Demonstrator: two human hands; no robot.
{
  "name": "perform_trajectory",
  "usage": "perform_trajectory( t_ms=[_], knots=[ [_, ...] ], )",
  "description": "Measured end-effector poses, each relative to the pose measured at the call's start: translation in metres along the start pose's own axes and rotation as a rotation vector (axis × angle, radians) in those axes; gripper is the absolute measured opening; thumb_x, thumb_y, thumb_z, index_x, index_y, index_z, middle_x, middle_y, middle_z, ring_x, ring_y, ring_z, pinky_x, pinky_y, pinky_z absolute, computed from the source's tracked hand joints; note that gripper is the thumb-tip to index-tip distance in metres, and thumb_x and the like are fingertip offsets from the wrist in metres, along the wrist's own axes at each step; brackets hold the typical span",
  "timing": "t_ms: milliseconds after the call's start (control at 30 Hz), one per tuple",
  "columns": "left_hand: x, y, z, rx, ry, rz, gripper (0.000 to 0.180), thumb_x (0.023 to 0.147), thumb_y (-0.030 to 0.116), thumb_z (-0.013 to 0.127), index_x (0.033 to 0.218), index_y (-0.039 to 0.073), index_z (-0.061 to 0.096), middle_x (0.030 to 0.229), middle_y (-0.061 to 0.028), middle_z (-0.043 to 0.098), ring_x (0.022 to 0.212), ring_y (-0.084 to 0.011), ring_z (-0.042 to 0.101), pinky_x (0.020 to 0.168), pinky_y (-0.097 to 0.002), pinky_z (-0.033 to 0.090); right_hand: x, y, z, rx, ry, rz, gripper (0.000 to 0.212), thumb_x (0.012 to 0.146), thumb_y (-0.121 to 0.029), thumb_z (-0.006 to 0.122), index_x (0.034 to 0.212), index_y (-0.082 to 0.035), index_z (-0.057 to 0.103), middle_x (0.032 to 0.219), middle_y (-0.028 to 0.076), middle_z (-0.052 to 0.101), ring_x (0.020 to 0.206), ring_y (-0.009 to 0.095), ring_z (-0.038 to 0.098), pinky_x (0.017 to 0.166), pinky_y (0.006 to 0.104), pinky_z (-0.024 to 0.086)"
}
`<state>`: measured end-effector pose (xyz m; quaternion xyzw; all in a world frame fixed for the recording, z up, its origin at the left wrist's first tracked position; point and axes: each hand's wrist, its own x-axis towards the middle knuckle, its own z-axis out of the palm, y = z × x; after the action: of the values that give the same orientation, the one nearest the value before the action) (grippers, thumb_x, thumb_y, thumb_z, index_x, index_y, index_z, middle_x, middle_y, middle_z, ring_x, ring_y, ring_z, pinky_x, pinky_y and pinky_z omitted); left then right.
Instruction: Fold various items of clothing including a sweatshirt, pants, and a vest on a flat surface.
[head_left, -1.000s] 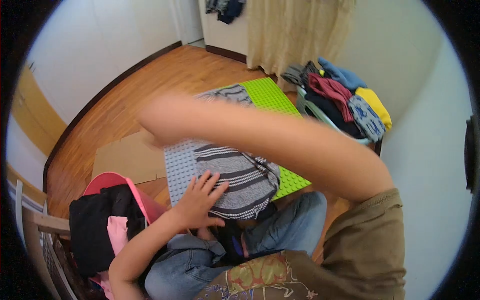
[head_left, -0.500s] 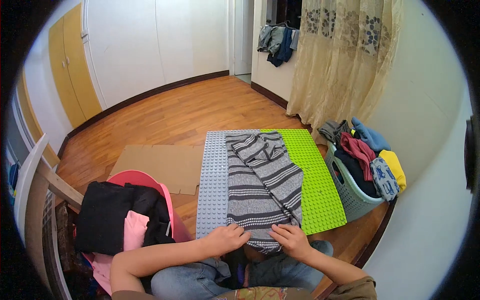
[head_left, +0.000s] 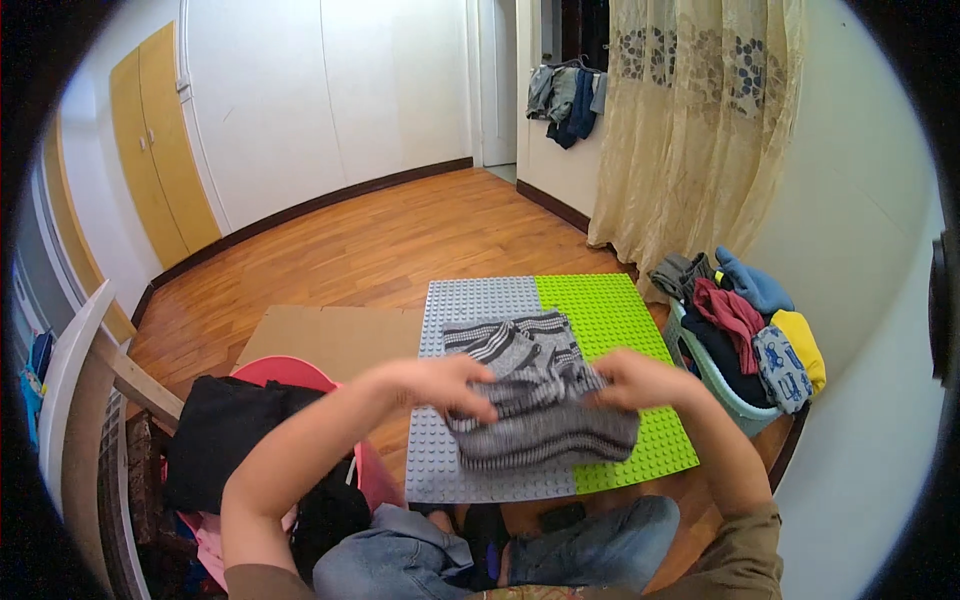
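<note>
A grey striped top (head_left: 530,440) with black and white bands lies doubled over on the studded play board, its lower part folded up toward the collar end. My left hand (head_left: 450,387) is closed on the folded edge at the left, and my right hand (head_left: 638,380) is closed on it at the right. Both hands and the moving cloth are somewhat blurred, and some fingertips are hidden by the fabric. Beneath the top, the board is grey on its left half (head_left: 430,470) and lime green on its right half (head_left: 665,440).
At my left stands a pink tub (head_left: 285,370) piled with black clothes (head_left: 215,440), beside a pale wooden frame (head_left: 80,400). A light green basket (head_left: 745,412) heaped with clothes is at the right wall. Flat cardboard (head_left: 330,335) lies beyond the tub on the wooden floor (head_left: 370,240).
Both hands have moved forward from the near edge, carrying the striped top's lower end up and over. The top, stretched out lengthwise before, now takes up a shorter area.
</note>
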<state>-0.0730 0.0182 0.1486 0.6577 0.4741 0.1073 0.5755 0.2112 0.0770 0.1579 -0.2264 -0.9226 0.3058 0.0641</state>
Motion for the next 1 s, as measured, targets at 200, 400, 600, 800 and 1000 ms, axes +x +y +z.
perform_trajectory(
  t_ms=[200, 400, 600, 800, 1000],
  knots=[
    [0.058, 0.006, -0.081, 0.124, 0.601, -0.154, 0.033, 0.075, 0.017, 0.067, 0.104, 0.005, 0.060, 0.093, -0.0086, 0.063, 0.087, -0.0194, 0.060, 0.079, -0.0311, 0.048, 0.115, 0.071, -0.019, -0.297, 0.445, 0.158, 0.030, 0.074, -0.023, 0.065, 0.094, -0.002, 0.059, 0.089, 0.020, 0.062, 0.083, 0.034, 0.059, 0.072, 0.0416, 0.046],
    [0.136, -0.104, -0.019, 0.906, 0.885, 0.307, 0.045, 0.079, 0.027, 0.057, 0.118, 0.006, 0.051, 0.121, -0.0236, 0.048, 0.113, -0.0381, 0.045, 0.094, -0.0510, 0.034, 0.154, 0.109, 0.098, -0.452, 0.561, 0.295, 0.044, 0.082, -0.032, 0.052, 0.118, -0.008, 0.051, 0.116, 0.019, 0.054, 0.110, 0.034, 0.049, 0.090, 0.0459, 0.039],
    [0.141, -0.120, 0.010, 1.026, 0.914, 0.341, 0.055, 0.084, 0.034, 0.048, 0.131, 0.009, 0.037, 0.133, -0.0231, 0.037, 0.123, -0.0402, 0.034, 0.101, -0.0524, 0.025, 0.147, 0.122, 0.122, -0.485, 0.711, 0.241, 0.048, 0.084, -0.032, 0.046, 0.125, -0.006, 0.045, 0.128, 0.019, 0.046, 0.118, 0.034, 0.042, 0.097, 0.0486, 0.032],
    [0.145, -0.119, 0.004, 0.970, 0.806, 0.310, 0.054, 0.085, 0.032, 0.047, 0.131, 0.006, 0.037, 0.135, -0.0226, 0.035, 0.126, -0.0384, 0.032, 0.104, -0.0506, 0.022, 0.144, 0.138, 0.126, -0.357, 0.677, 0.178, 0.050, 0.079, -0.033, 0.056, 0.117, -0.001, 0.049, 0.117, 0.022, 0.052, 0.111, 0.035, 0.048, 0.092, 0.0448, 0.038],
    [0.105, -0.127, -0.018, 0.564, 0.702, 0.438, 0.042, 0.087, 0.018, 0.046, 0.126, 0.003, 0.044, 0.130, -0.0217, 0.042, 0.126, -0.0388, 0.032, 0.105, -0.0443, 0.024, 0.095, 0.061, 0.127, -0.207, 0.412, -0.053, 0.069, 0.074, -0.040, 0.064, 0.128, -0.005, 0.039, 0.130, 0.024, 0.039, 0.121, 0.036, 0.037, 0.100, 0.0421, 0.032]
  ],
)
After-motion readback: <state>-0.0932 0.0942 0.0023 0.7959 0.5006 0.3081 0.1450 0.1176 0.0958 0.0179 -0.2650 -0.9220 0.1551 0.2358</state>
